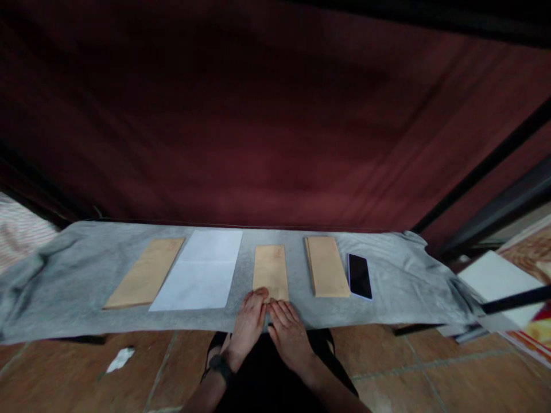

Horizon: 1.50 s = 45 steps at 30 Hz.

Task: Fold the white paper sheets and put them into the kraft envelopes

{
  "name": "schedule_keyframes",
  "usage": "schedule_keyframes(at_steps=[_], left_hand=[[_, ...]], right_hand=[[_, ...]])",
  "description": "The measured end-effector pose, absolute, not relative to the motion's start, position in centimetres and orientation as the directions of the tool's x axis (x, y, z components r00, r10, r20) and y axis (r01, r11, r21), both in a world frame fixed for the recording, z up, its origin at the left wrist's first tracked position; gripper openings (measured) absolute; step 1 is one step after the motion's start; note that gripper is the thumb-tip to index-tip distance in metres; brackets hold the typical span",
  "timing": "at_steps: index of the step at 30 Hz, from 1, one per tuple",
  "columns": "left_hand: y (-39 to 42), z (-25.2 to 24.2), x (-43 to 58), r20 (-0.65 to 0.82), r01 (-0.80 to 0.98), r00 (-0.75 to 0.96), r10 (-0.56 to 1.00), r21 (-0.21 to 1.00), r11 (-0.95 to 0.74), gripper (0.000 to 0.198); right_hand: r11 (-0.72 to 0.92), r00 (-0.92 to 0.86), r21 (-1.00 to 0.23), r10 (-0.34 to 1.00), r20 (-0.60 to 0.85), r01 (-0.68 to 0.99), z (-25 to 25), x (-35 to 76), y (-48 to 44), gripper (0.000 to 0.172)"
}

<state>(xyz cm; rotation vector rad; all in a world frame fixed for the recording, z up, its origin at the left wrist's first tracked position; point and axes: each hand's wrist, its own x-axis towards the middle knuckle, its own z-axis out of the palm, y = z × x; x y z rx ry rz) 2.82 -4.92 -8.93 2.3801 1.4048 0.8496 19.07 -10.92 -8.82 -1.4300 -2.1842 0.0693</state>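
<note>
A brown envelope (270, 267) lies upright in front of me on the grey cloth, with small reddish print near its far right corner. Both hands are at its near end, side by side. My left hand (249, 315) is closed on that end, its fingertips bent over the paper. Beside it, my right hand (290, 332) has its fingers pressed together on the same edge, the thumb lower down. The hands partly hide the envelope's near edge.
To the left lie white paper sheets (200, 272) and a brown envelope stack (148, 272). On the right are another envelope stack (328, 267) and a phone (359, 276). The grey cloth (400, 275) covers a narrow table against a dark red panel (267, 143).
</note>
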Motion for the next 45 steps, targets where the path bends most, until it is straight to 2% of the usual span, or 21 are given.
schedule_keyframes(at_steps=[5,9,12,17,23,27,31,37,41,45], left_hand=[[-5.7,-9.3,3.5,0.330,0.756,0.396,0.857,0.412,-0.508,0.053],[-5.4,-8.8,6.9,0.256,0.721,0.522,0.814,0.378,-0.581,0.050],[-3.4,-8.4,9.5,0.184,0.741,0.553,0.812,0.336,-0.581,0.049],[2.5,-8.0,10.4,0.133,0.799,0.534,0.835,0.242,-0.550,0.056],[7.8,-7.9,10.8,0.135,0.857,0.464,0.875,0.179,-0.483,0.057],[6.9,-8.0,10.5,0.100,0.876,0.436,0.894,0.182,-0.447,0.057],[2.3,-8.9,7.4,0.120,0.846,0.486,0.866,0.182,-0.501,0.058],[-3.8,-9.8,2.7,0.284,0.924,0.263,0.922,0.201,-0.326,0.056],[-5.1,-8.8,3.9,0.372,0.927,0.123,0.920,0.287,-0.240,0.051],[-5.2,-7.8,5.5,0.358,0.882,0.019,0.933,0.434,-0.184,0.056]], right_hand=[[0.404,-0.297,-0.252,0.879,0.372,0.879,-9.2,20.7,-10.9,0.054],[0.387,-0.273,-0.248,0.878,0.394,0.888,-10.2,20.8,-10.8,0.055],[0.392,-0.268,-0.254,0.871,0.412,0.884,-11.1,20.6,-10.6,0.058],[0.394,-0.250,-0.307,0.874,0.417,0.867,-10.7,20.6,-10.4,0.051],[0.376,-0.253,-0.302,0.891,0.376,0.876,-9.1,20.6,-10.4,0.053],[0.366,-0.240,-0.305,0.893,0.380,0.879,-9.6,20.5,-10.4,0.055],[0.355,-0.223,-0.307,0.893,0.392,0.883,-10.1,20.4,-10.5,0.056],[0.350,-0.230,-0.283,0.895,0.381,0.893,-9.6,20.3,-10.8,0.062],[0.336,-0.208,-0.277,0.890,0.406,0.900,-9.8,19.9,-11.0,0.059],[0.276,-0.156,-0.281,0.910,0.385,0.919,-10.2,18.8,-10.9,0.055]])
